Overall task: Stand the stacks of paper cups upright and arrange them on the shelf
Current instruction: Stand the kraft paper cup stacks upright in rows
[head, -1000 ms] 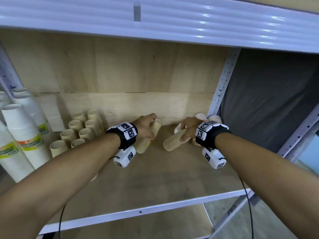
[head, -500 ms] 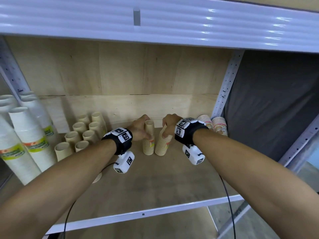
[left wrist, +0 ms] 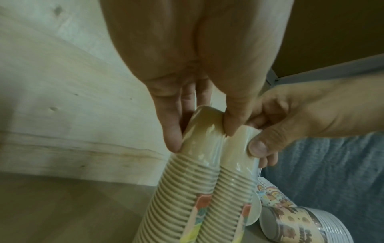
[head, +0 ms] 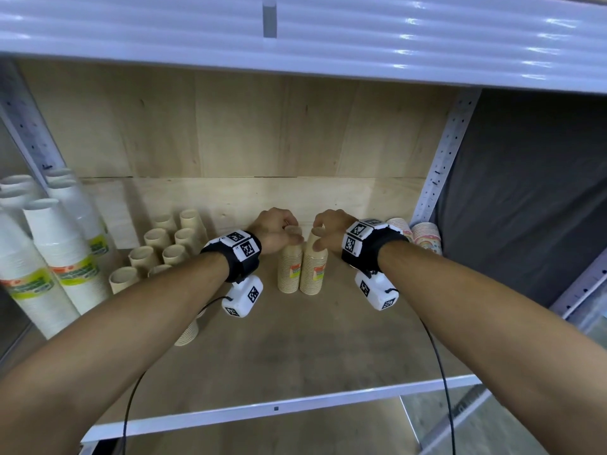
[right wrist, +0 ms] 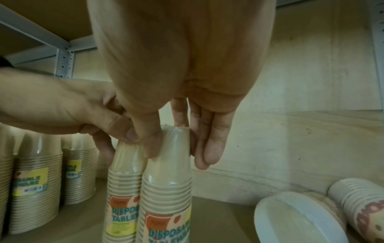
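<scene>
In the lower middle of the right wrist view, the label on the nearer tan cup stack is showing "DISPOSABLE" in blue letters, cut off at the right, with the start of "TABLEWARE" below it at the bottom edge. The tan stack just to its left is reading "DISPO" and "TABLE", the rest hidden. At the lower left of that view, a yellow label on another cup stack is showing "ABLE" over "WARE". The small print on the orange patches is too blurred to read.
</scene>
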